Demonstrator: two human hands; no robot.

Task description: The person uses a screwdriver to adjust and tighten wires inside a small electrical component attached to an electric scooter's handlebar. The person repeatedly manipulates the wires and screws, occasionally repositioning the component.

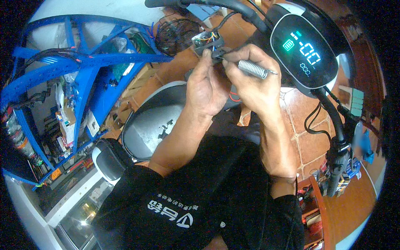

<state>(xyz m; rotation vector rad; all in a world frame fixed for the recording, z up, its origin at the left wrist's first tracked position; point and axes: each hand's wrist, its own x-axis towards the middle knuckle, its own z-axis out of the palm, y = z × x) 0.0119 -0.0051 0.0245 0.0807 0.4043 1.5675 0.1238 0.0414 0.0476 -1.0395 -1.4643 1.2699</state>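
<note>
Left hand (205,85) pinches a small black part (216,54), right hand (259,88) clamps a spring-coiled tool (252,69), near the rounded edge of the digit-lit display (303,51).

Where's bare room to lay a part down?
Tile floor between right forearm and handlebar looks bare below the looped cable. Crowded: blue shelving at left, and the space around left hand, right hand and wired box.

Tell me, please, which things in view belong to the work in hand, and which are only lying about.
Work in hand:
small dark part between left hand and right hand
silver coil at the right hand
open box with coloured wires
perhaps the lit display

Seemingly just about:
blue rack
pale green box-shaped thing
</note>
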